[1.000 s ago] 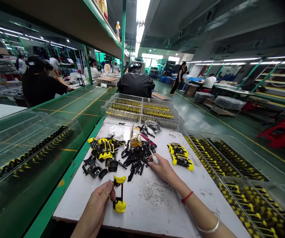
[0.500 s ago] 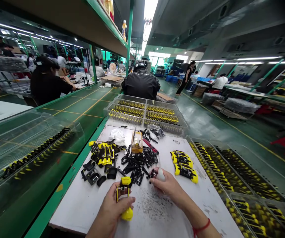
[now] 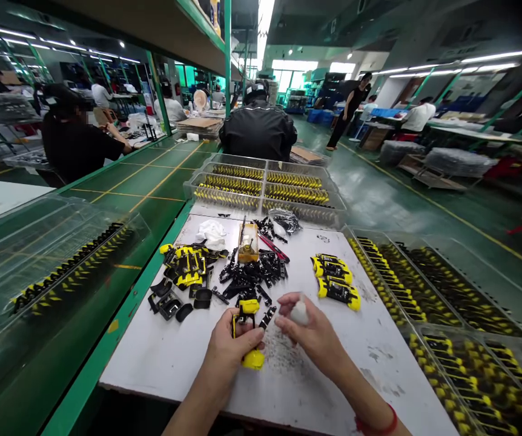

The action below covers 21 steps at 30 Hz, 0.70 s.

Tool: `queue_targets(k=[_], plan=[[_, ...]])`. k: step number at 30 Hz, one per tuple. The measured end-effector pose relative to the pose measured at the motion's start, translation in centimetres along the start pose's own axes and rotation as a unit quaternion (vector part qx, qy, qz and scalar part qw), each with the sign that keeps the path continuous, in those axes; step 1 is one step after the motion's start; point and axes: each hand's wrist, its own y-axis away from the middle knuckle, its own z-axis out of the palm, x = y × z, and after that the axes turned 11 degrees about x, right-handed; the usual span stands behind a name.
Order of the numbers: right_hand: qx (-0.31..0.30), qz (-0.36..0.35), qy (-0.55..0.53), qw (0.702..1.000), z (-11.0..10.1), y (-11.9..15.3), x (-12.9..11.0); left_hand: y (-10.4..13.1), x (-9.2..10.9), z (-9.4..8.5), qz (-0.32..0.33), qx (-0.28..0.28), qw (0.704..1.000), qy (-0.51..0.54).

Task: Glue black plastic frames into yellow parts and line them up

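My left hand is closed around a yellow-and-black plastic frame, held upright over the white table. To its right, my right hand holds a small white rounded object against the palm, slightly blurred, with thumb and forefinger apart. Between the hands lies a small black part with shiny bits; whether it touches the frame is unclear. Beyond them is a pile of black parts. Yellow-and-black frames and black cups lie left of it, and several more frames lie right.
An amber box and red tweezers sit behind the black pile, near a white cloth. Clear trays of yellow-and-black parts stand behind and right. Another tray is left. A person sits ahead.
My left hand has moved right and slightly up with the frame. My right hand's thumb and forefinger have parted; a small black part now shows between the hands. The camera view has shifted.
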Motion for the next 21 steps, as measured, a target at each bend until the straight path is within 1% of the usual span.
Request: queue_targets(k=[1,2,3,5,7,11,13,15,16,19,21], plan=[[0.03,-0.075,0.05,0.995,-0.7,0.0,0.0,0.2,0.1,-0.1,-0.017,-0.008,1.0,0.012],[0.046,-0.155,0.094,0.982,-1.3,0.1,0.0,0.4,0.2,-0.2,-0.033,-0.019,0.999,0.021],[0.046,-0.23,0.128,0.964,-1.9,0.2,0.0,0.6,0.2,-0.2,-0.049,-0.03,0.998,0.028],[0.017,-0.345,0.171,0.923,-2.8,0.5,0.0,0.9,0.1,-0.2,-0.075,-0.056,0.995,0.033],[-0.02,-0.412,0.208,0.887,-3.4,0.9,-0.3,1.0,0.0,-0.1,-0.099,-0.084,0.991,0.036],[-0.065,-0.482,0.283,0.827,-4.2,1.4,-1.0,1.3,-0.4,0.1,-0.139,-0.119,0.982,0.051],[-0.071,-0.515,0.301,0.799,-4.6,1.6,-1.1,1.5,-0.5,0.2,-0.155,-0.132,0.977,0.06],[-0.069,-0.544,0.305,0.779,-4.9,1.6,-1.0,1.7,-0.6,0.2,-0.169,-0.146,0.972,0.067],[-0.07,-0.55,0.304,0.775,-5.0,1.7,-0.8,1.8,-0.6,0.1,-0.175,-0.153,0.97,0.07],[-0.09,-0.542,0.298,0.781,-5.3,1.8,-0.5,1.9,-0.8,-0.2,-0.192,-0.174,0.963,0.077],[-0.103,-0.546,0.29,0.779,-5.3,1.9,-0.6,1.9,-1.0,-0.4,-0.2,-0.19,0.958,0.077]])
